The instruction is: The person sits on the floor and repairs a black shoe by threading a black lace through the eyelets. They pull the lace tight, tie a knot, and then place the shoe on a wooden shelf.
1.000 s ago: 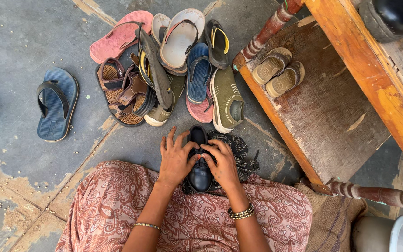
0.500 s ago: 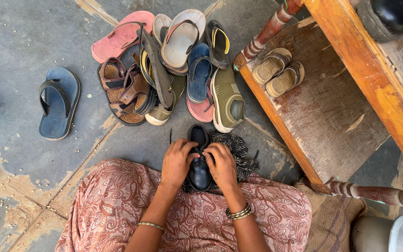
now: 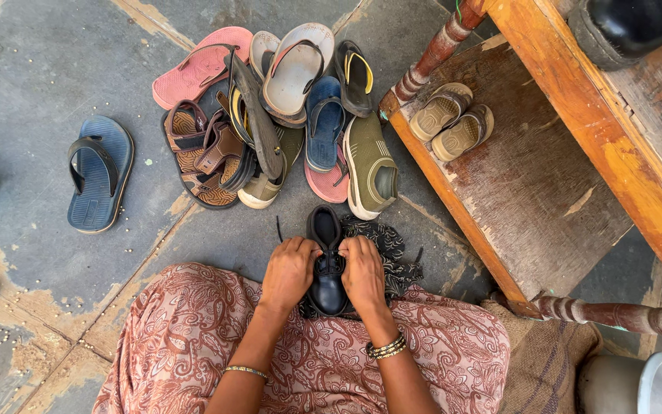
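While a black leather lace-up shoe (image 3: 326, 268) is gripped at its laces by left hand (image 3: 289, 270) and right hand (image 3: 362, 270), the knot could be left loose if tension is lost.

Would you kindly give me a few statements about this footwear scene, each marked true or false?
1. Both hands, left hand and right hand, are on the black shoe. True.
2. The blue sandal lies inside the pile. False: it lies apart, to the pile's left.
3. A tan pair of shoes sits on the wooden shelf. True.
4. The black shoe rests on the shelf. False: it is on the floor, over dark cloth.
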